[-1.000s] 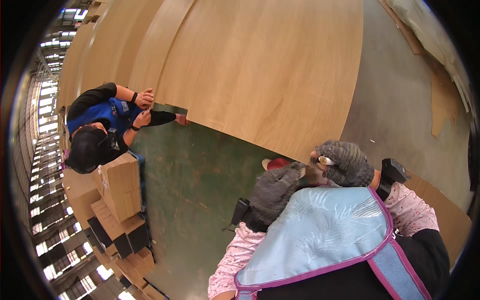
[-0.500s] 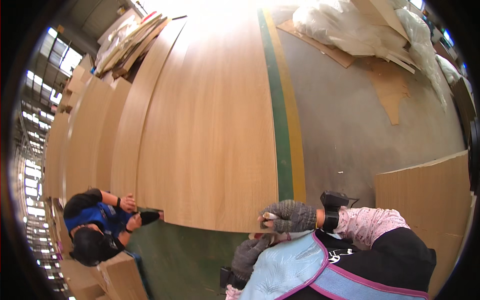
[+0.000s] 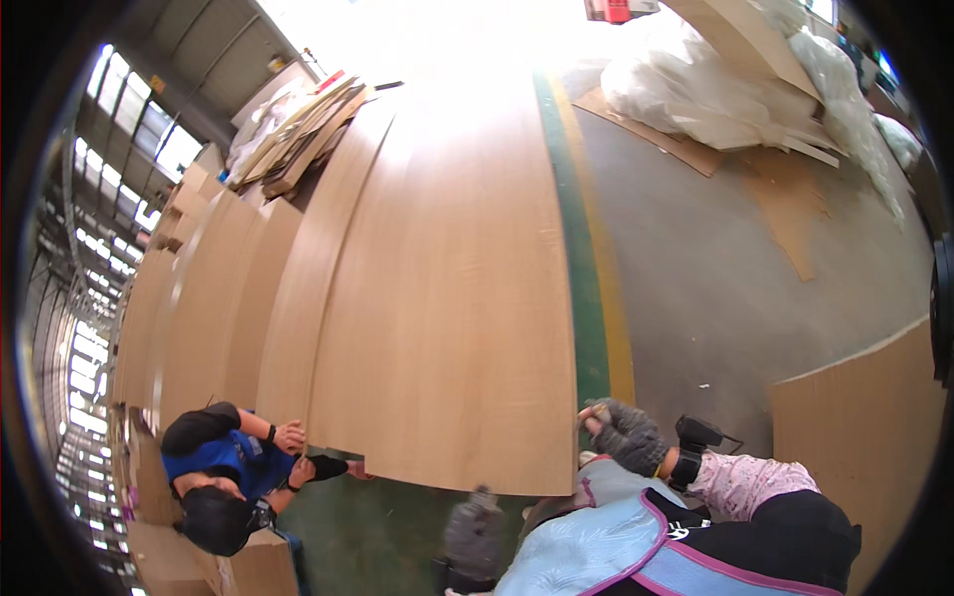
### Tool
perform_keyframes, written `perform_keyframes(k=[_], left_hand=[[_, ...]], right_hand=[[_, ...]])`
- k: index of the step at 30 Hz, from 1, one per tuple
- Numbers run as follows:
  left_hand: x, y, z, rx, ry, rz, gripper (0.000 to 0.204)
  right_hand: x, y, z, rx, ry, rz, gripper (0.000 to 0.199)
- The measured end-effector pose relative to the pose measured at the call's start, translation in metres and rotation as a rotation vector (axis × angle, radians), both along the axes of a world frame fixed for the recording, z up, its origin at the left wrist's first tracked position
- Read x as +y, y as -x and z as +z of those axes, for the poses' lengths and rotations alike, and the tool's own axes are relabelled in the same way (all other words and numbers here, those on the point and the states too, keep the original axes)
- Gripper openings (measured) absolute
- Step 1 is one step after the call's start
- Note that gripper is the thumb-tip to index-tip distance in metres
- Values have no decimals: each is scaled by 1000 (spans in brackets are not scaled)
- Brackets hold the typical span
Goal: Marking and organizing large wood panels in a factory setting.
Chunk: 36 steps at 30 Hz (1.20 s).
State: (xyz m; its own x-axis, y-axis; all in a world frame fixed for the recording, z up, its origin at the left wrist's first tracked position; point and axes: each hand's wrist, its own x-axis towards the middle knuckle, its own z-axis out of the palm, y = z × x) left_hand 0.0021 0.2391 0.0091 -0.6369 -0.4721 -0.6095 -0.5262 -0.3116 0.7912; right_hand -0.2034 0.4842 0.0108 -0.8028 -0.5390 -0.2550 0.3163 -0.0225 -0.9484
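Veneer sheet (image 3: 447, 298), large, thin, pale wood grain, lying flat across the top of a row of similar sheets on the floor. Its near right corner is pinched by the right hand (image 3: 624, 434), which wears a grey knit glove; the fingers (image 3: 599, 414) are clenched on the sheet's edge right at the corner. A black strap with a small device sits on that wrist, then a pink patterned sleeve. The left hand (image 3: 472, 531), also in a grey glove, hangs low below the sheet's near edge, apart from it; whether its fingers are curled or loose cannot be told, being blurred and seen from behind. A pale blue apron with purple trim (image 3: 596, 546) covers the wearer's front at the lower edge.

At the sheet's near left corner a co-worker (image 3: 224, 472) in a blue vest and dark sleeves bends over, both hands (image 3: 293, 437) at the edge of the sheet.

Further out: more veneer sheets (image 3: 214, 298) overlap to the left, edges fanned. A green and yellow floor stripe (image 3: 596, 298) runs just beside the sheet's right edge. Grey concrete floor (image 3: 735, 278) to the right, with a brown board (image 3: 865, 437) standing near the right hand. White plastic sacks (image 3: 715, 89) heaped at the far end, stacked planks (image 3: 298, 139) at far left.
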Motion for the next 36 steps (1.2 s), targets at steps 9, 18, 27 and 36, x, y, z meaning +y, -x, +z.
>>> perform_keyframes(k=[9, 18, 27, 36], left_hand=[[-176, -4, -35, 131, 908, 226, 29], [-166, 31, -25, -18, 734, -209, 34], [-177, 30, -49, 671, 1017, -506, 29], [-218, -33, -46, 492, 647, -413, 32]], right_hand=[[-1, -7, -9, 163, -154, -183, 38], [-35, -55, -8, 537, -526, -187, 30], [-20, -30, -54, 628, -823, -306, 30], [-119, -10, 61, 596, -245, -504, 27]])
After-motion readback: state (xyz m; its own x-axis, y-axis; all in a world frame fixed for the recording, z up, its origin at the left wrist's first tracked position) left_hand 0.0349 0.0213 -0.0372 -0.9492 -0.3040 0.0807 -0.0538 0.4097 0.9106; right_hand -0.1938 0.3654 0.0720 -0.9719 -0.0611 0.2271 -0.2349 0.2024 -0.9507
